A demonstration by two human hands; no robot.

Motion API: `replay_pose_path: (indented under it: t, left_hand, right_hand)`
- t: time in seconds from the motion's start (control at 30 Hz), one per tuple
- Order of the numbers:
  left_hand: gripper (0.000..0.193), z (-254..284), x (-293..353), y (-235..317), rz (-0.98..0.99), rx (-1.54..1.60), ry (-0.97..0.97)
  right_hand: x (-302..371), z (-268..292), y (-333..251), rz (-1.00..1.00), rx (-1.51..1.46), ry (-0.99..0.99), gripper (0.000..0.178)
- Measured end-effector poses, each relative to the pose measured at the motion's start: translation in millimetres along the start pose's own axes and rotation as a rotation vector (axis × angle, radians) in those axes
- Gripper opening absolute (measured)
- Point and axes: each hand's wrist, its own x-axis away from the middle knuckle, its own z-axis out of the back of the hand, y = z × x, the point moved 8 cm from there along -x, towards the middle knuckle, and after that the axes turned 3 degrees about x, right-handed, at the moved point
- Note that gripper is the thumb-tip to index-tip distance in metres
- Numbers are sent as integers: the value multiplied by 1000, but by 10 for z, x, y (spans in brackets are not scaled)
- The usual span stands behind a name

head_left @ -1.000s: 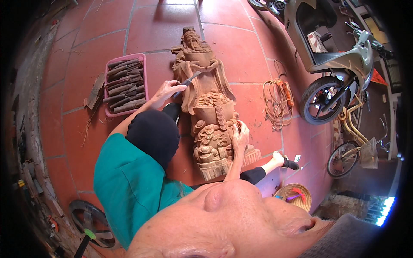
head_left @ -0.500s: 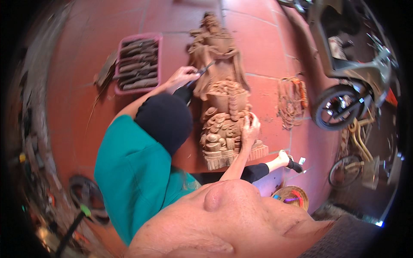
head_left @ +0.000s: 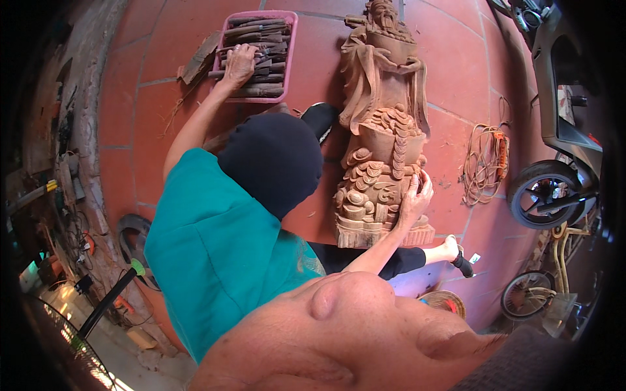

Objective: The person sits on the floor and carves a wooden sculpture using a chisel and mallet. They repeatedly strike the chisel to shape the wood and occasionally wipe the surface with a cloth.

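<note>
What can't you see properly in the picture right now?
All in the head view:
- Whether the left hand holds anything in the pink tray: the hand itself blocks it.
- Top of the carved wooden figure: cut off by the upper edge.
- Part of the grey scooter: lost in the dark rim.
- Part of the round woven item: behind the person's head.

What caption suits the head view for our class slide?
Left hand on tools in a pink tray, right hand on a carved statue.

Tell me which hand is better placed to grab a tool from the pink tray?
Probably the left hand: it lies over the tools in the pink tray. The right hand is on the wooden statue, farther from the tray.
</note>
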Motion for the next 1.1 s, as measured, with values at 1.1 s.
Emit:
replay_pose_path:
  t: [1.1]
  left_hand:
    - [25, -242, -1979, 2472, -512, 127, -463]
  right_hand:
    - [-20, 28, -12, 47, -45, 72, 28]
